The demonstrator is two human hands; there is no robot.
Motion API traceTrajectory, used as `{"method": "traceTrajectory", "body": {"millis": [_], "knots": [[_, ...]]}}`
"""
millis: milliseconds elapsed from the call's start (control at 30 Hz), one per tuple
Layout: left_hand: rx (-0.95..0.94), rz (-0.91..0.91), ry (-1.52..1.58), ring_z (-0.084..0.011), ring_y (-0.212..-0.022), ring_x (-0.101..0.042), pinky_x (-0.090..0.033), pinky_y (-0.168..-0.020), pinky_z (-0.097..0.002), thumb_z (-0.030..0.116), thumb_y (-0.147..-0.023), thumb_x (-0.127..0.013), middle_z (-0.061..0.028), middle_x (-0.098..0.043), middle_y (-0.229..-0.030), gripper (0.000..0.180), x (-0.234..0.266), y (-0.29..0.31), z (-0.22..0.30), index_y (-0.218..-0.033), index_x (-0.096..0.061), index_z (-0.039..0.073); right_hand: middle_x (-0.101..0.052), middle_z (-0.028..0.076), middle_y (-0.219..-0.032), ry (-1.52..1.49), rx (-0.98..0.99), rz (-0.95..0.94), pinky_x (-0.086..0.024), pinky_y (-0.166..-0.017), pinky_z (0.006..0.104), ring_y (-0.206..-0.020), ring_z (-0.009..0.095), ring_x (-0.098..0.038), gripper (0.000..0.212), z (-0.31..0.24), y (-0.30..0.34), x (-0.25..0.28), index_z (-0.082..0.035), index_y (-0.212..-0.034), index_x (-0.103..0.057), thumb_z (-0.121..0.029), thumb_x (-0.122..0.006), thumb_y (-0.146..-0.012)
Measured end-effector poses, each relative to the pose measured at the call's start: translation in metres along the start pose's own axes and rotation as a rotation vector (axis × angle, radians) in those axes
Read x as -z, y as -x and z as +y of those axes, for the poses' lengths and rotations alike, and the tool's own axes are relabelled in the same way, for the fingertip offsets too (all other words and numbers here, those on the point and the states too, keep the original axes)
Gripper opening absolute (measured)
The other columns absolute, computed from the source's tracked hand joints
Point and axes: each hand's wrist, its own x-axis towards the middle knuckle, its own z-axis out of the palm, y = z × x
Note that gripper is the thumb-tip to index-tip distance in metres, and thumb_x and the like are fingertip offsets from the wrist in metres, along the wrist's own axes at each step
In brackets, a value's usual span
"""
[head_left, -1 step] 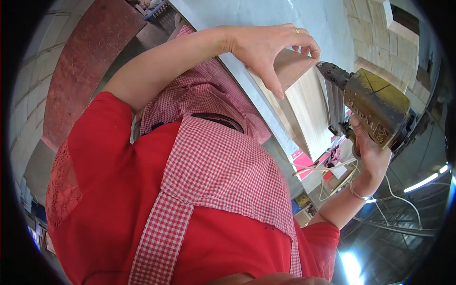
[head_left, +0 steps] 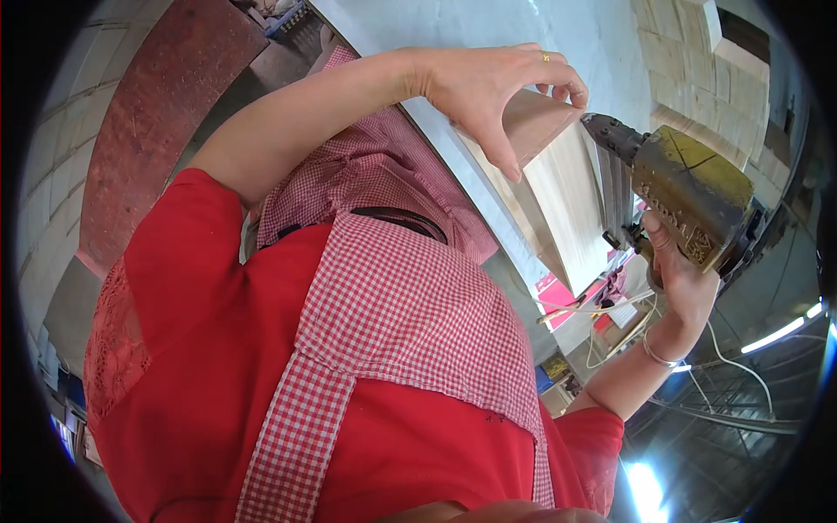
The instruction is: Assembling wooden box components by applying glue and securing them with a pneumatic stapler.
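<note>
A pale wooden box [head_left: 575, 209] rests on a light grey-blue tabletop [head_left: 575, 30], tilted in the picture. My left hand [head_left: 479, 91] grips its upper end, the thumb on the near side and the fingers curled over the far edge. In my right hand [head_left: 684, 279] is a nail gun [head_left: 693, 187] with a worn, yellowish-brown body, held by the handle. Its dark nose meets the box's corner close to my left fingertips; whether it touches, I cannot tell. The fingers of my right hand are partly hidden behind the gun.
Pale wooden pieces [head_left: 697, 87] are stacked at the far right of the table. A large reddish-brown board [head_left: 161, 122] stands at the left. A thin pale hose [head_left: 741, 357] hangs below my right hand. Pink and red items [head_left: 558, 292] lie beyond the box's lower end.
</note>
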Motion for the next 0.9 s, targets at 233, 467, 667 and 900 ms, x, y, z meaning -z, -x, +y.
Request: {"method": "traceTrajectory", "body": {"millis": [233,467,667,900], "knots": [[-0.014,0.007,-0.004,-0.0262,-0.121,-0.048,-0.038,-0.109,-0.0402,0.029,-0.053,-0.088,-0.008,-0.052,-0.129,0.09,-0.003,-0.001,-0.007,-0.133,-0.05,0.011,-0.071,0.008,-0.108,0.098,-0.179,-0.06,-0.052,-0.079,0.0283,-0.092,0.015,-0.065,0.039,0.0,-0.008,0.006,0.0,-0.117,-0.066,-0.013,-0.082,-0.083],[-0.029,0.16,-0.207,-0.0284,-0.134,-0.043,-0.037,-0.111,-0.0431,0.033,-0.056,-0.088,-0.0123,-0.049,-0.141,0.105,-0.019,0.015,-0.016,-0.146,-0.04,0.01,-0.072,0.011,-0.107,-0.096,-0.008,-0.036,-0.054,-0.082,0.031,-0.091,0.018,-0.067,0.035,0.018,0.007,0.001,0.004,-0.111,-0.067,0.0,-0.081,-0.079],[0.102,0.345,-0.368,-0.0319,-0.133,-0.046,-0.036,-0.11,-0.0458,0.025,-0.075,-0.077,-0.0151,-0.048,-0.143,0.086,-0.068,0.004,-0.034,-0.148,-0.036,0.008,-0.07,0.007,-0.11,0.011,0.022,-0.164,-0.052,-0.081,0.0276,-0.094,0.015,-0.065,0.037,0.031,0.011,0.012,0.001,-0.118,-0.066,-0.012,-0.079,-0.086],[0.168,0.42,-0.457,-0.031,-0.128,-0.051,-0.036,-0.108,-0.0463,0.004,-0.088,-0.054,-0.0148,-0.05,-0.141,0.06,-0.079,-0.02,-0.039,-0.146,-0.037,0.006,-0.069,0.001,-0.102,0.02,-0.176,-0.192,-0.046,-0.068,0.0231,-0.078,0.011,-0.057,0.035,0.043,-0.005,0.025,-0.001,-0.118,-0.068,-0.017,-0.078,-0.088]]}}
